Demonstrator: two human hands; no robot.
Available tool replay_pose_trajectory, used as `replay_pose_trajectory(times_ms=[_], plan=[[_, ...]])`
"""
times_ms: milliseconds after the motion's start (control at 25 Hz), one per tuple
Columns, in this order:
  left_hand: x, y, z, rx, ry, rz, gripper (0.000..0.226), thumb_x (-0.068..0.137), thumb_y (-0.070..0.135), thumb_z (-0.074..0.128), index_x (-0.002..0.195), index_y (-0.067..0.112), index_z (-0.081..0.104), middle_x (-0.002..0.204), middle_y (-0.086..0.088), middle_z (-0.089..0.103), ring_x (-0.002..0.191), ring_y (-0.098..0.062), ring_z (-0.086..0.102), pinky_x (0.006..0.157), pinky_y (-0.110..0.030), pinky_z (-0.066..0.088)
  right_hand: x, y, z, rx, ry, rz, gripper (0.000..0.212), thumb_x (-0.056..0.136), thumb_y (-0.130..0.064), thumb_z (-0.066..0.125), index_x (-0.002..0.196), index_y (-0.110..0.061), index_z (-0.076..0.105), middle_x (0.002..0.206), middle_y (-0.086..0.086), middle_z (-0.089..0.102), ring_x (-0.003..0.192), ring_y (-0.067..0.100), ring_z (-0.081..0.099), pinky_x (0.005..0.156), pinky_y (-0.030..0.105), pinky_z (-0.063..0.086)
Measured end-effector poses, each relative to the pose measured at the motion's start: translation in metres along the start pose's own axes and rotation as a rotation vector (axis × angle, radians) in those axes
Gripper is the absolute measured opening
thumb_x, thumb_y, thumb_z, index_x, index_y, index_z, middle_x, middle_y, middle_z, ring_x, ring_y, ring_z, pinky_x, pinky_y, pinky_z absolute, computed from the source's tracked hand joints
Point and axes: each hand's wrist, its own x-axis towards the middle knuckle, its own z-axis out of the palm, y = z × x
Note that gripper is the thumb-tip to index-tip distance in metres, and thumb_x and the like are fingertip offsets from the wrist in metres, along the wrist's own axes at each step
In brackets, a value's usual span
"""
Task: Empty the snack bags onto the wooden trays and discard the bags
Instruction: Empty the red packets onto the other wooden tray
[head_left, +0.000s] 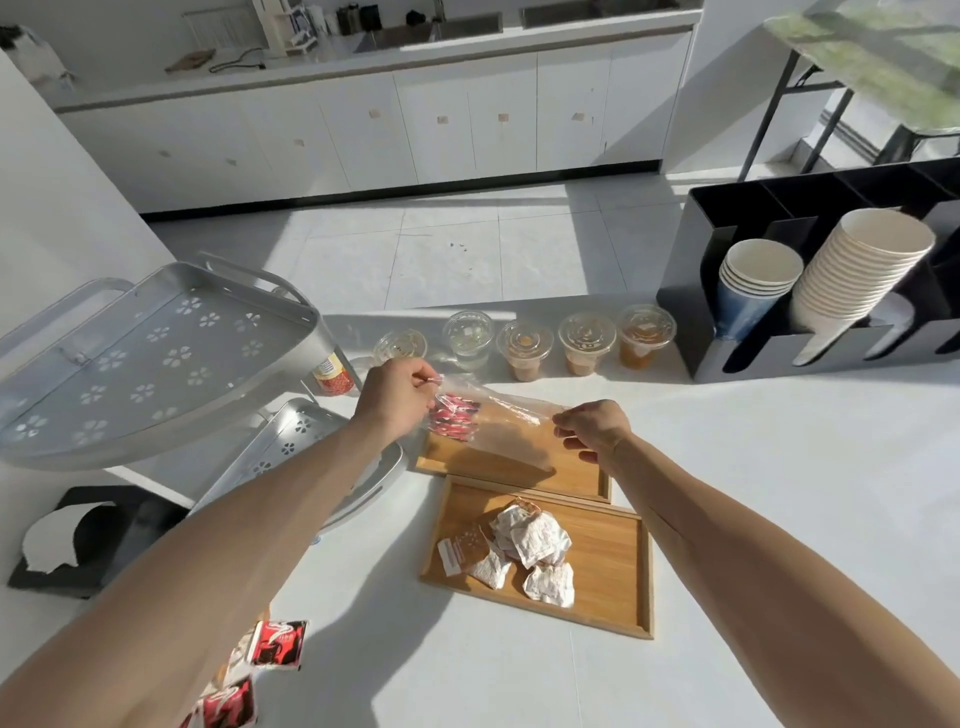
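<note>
Both hands hold a clear plastic snack bag (498, 423) stretched over the far wooden tray (576, 480). My left hand (397, 395) pinches its left end, where red snack packets (454, 418) bunch inside. My right hand (592, 428) grips the bag's right end. The near wooden tray (613, 561) carries a heap of white snack packets (524, 545). Red-and-black snack packets (275, 644) lie at the lower left, partly hidden by my left arm.
A metal tiered rack (150, 358) stands to the left, with a red-labelled can (332, 376) under it. Several lidded drink cups (524, 345) line the table's far edge. A black organiser (821, 291) with paper cup stacks sits at right. A black tissue holder (88, 535) lies at left.
</note>
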Motion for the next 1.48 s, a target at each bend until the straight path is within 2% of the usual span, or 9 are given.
replay_pose_trajectory(times_ms=[120, 240, 400, 640, 840, 960, 1040, 1240, 1480], plan=[[-0.001, 0.014, -0.01, 0.074, -0.02, 0.051, 0.012, 0.086, 0.008, 0.068, 0.096, 0.011, 0.075, 0.088, -0.009, 0.076, 0.079, -0.019, 0.072, 0.083, -0.032, 0.057, 0.006, 0.004, 0.011, 0.042, -0.017, 0.055, 0.013, 0.089, -0.016, 0.068, 0.087, -0.004, 0.073, 0.084, 0.007, 0.071, 0.074, 0.021, 0.061, 0.067, 0.032, 0.045], [0.005, 0.028, -0.021, 0.187, -0.015, 0.152, 0.014, 0.085, 0.012, 0.07, 0.096, 0.008, 0.077, 0.091, -0.006, 0.076, 0.081, -0.015, 0.066, 0.078, -0.021, 0.047, 0.008, 0.006, 0.022, 0.098, -0.06, 0.102, 0.015, 0.09, -0.016, 0.068, 0.094, -0.002, 0.072, 0.086, 0.007, 0.071, 0.077, 0.021, 0.062, 0.072, 0.034, 0.048], [0.015, 0.038, -0.028, 0.187, -0.04, 0.159, 0.008, 0.083, 0.011, 0.071, 0.088, 0.01, 0.077, 0.08, -0.008, 0.076, 0.07, -0.015, 0.065, 0.076, -0.024, 0.052, 0.011, 0.005, 0.036, 0.163, -0.095, 0.124, 0.017, 0.09, -0.015, 0.067, 0.099, -0.001, 0.07, 0.089, 0.009, 0.07, 0.073, 0.018, 0.061, 0.061, 0.029, 0.047], [0.016, 0.045, -0.03, 0.229, -0.065, 0.169, 0.008, 0.084, 0.009, 0.069, 0.087, 0.009, 0.076, 0.079, -0.01, 0.075, 0.07, -0.016, 0.064, 0.074, -0.023, 0.051, 0.012, 0.004, 0.04, 0.207, -0.125, 0.139, 0.015, 0.089, -0.013, 0.069, 0.096, -0.001, 0.069, 0.08, 0.007, 0.069, 0.069, 0.019, 0.062, 0.062, 0.029, 0.045], [0.014, 0.055, -0.04, 0.257, -0.057, 0.15, 0.011, 0.085, 0.012, 0.066, 0.085, 0.015, 0.076, 0.068, -0.003, 0.07, 0.069, -0.021, 0.067, 0.057, -0.015, 0.048, 0.011, 0.0, 0.042, 0.204, -0.151, 0.115, 0.015, 0.091, -0.014, 0.066, 0.1, -0.002, 0.068, 0.077, 0.005, 0.068, 0.065, 0.016, 0.061, 0.057, 0.027, 0.046], [0.013, 0.062, -0.047, 0.306, -0.037, 0.161, 0.014, 0.085, 0.014, 0.064, 0.088, 0.016, 0.077, 0.067, 0.001, 0.068, 0.072, -0.016, 0.065, 0.067, -0.022, 0.045, 0.009, -0.005, 0.044, 0.202, -0.156, 0.08, 0.007, 0.091, -0.013, 0.065, 0.088, -0.006, 0.064, 0.076, 0.005, 0.066, 0.065, 0.015, 0.059, 0.059, 0.028, 0.044], [0.013, 0.066, -0.052, 0.327, -0.03, 0.169, 0.015, 0.085, 0.013, 0.063, 0.089, 0.016, 0.077, 0.073, 0.0, 0.071, 0.075, -0.015, 0.064, 0.07, -0.021, 0.043, 0.007, -0.008, 0.045, 0.218, -0.158, 0.066, 0.011, 0.092, -0.012, 0.065, 0.081, -0.01, 0.062, 0.076, 0.004, 0.066, 0.065, 0.015, 0.059, 0.058, 0.027, 0.043], [0.011, 0.075, -0.06, 0.343, -0.005, 0.205, 0.021, 0.084, 0.009, 0.059, 0.093, 0.014, 0.078, 0.086, 0.0, 0.075, 0.087, -0.017, 0.065, 0.076, -0.022, 0.045, 0.001, -0.015, 0.044, 0.235, -0.162, 0.036, 0.008, 0.091, -0.014, 0.066, 0.087, -0.009, 0.062, 0.076, 0.004, 0.065, 0.062, 0.014, 0.057, 0.056, 0.026, 0.041], [0.011, 0.082, -0.061, 0.335, 0.017, 0.227, 0.022, 0.084, 0.009, 0.059, 0.091, 0.017, 0.078, 0.089, -0.001, 0.075, 0.085, -0.016, 0.062, 0.074, -0.024, 0.048, -0.005, -0.019, 0.038, 0.244, -0.153, 0.016, 0.007, 0.091, -0.013, 0.065, 0.094, -0.007, 0.063, 0.08, 0.005, 0.066, 0.065, 0.015, 0.058, 0.058, 0.027, 0.041]])
